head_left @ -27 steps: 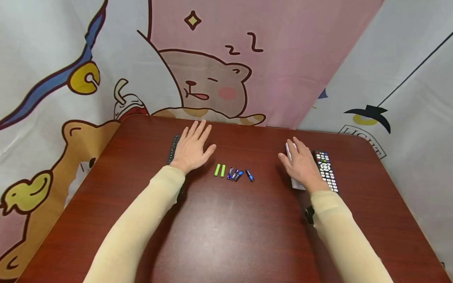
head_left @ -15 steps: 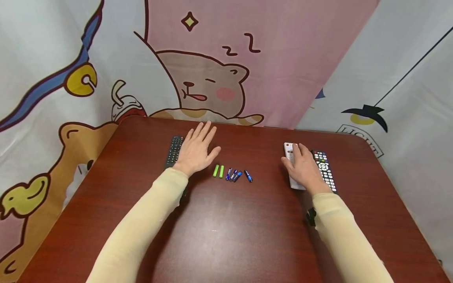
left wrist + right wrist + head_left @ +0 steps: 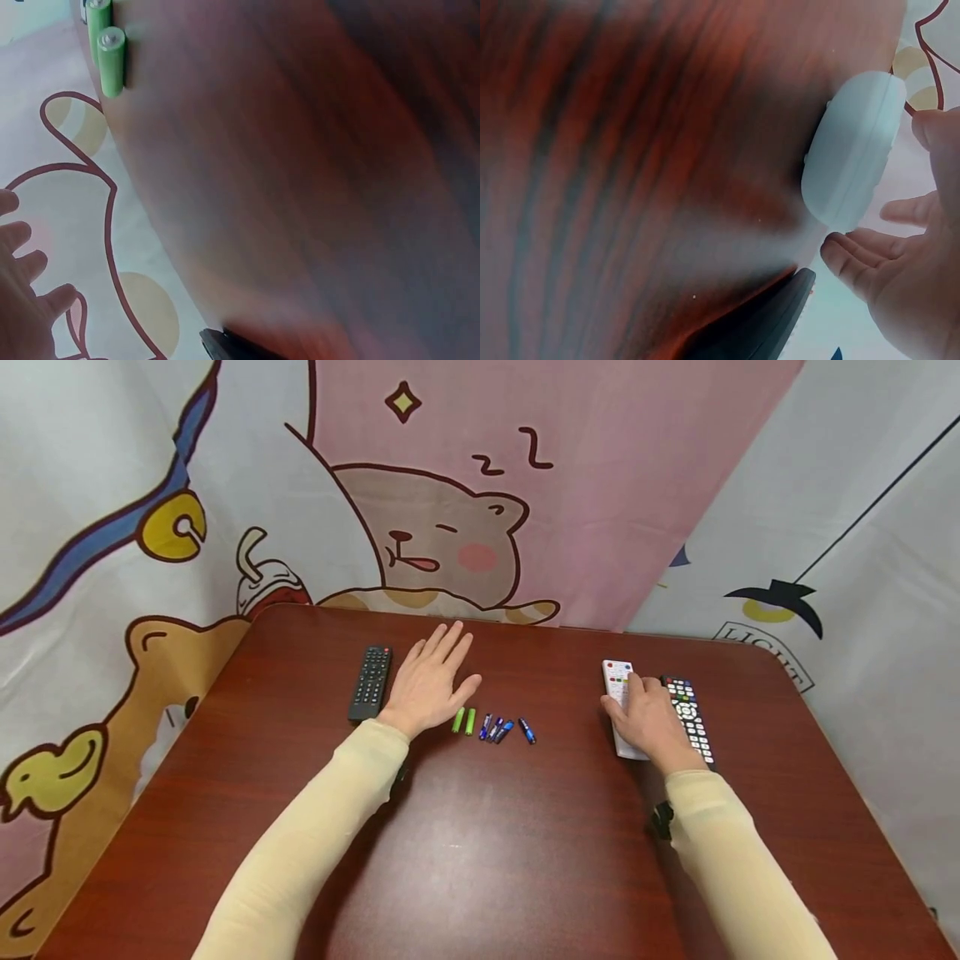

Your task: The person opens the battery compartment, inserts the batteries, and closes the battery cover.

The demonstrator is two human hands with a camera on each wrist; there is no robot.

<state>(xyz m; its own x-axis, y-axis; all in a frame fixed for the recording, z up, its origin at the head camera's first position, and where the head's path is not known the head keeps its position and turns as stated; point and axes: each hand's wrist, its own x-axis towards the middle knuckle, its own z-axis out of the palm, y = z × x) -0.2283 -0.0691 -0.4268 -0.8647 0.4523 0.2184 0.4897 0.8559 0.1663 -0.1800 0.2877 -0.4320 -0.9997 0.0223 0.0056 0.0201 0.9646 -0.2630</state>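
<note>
My left hand [image 3: 427, 682] has its fingers spread, between a black remote control [image 3: 370, 683] and two green batteries [image 3: 470, 722]. It holds nothing; the left wrist view shows its fingertips at the left edge, apart from the green batteries [image 3: 112, 64]. Over a white remote control [image 3: 617, 672] is my right hand [image 3: 651, 720], its fingers slightly bent and partly covering the remote. In the right wrist view, thumb and fingers of the right hand [image 3: 907, 270] are beside the white remote [image 3: 855, 150], with no plain grip. Contact there is hard to tell.
Several blue batteries [image 3: 504, 732] lie mid-table, one [image 3: 527, 732] set apart to the right. A black remote with white buttons [image 3: 693, 727] is right of the white one. The brown table [image 3: 480, 860] ends at a printed curtain [image 3: 600, 485].
My left hand has moved rightward, uncovering the black remote and nearing the green batteries. My right hand has drawn back slightly with fingers bending, showing more of the white remote.
</note>
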